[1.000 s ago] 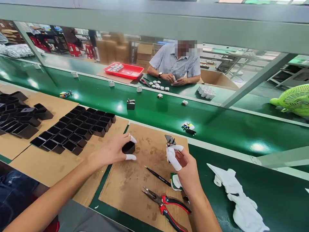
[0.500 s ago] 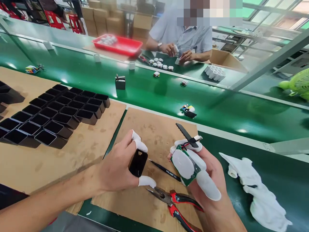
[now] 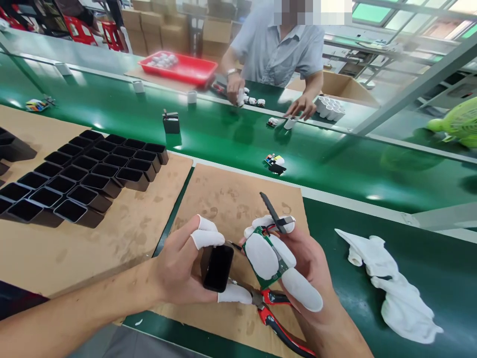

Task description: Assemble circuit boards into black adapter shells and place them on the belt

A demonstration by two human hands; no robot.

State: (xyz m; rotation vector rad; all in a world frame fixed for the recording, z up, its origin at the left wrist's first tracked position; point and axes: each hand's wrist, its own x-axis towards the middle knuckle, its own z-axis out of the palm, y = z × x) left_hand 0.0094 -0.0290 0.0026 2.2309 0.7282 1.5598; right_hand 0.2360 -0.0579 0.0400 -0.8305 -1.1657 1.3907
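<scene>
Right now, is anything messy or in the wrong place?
Just the white cloth, crumpled on the green table beside the right hand holding a circuit board. The left hand's black case and the rows of black cases look tidy.

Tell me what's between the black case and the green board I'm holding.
Head view: between black case and green board lie the tip of a thin black tool and the nose of the red-handled pliers, on the cardboard.
</scene>
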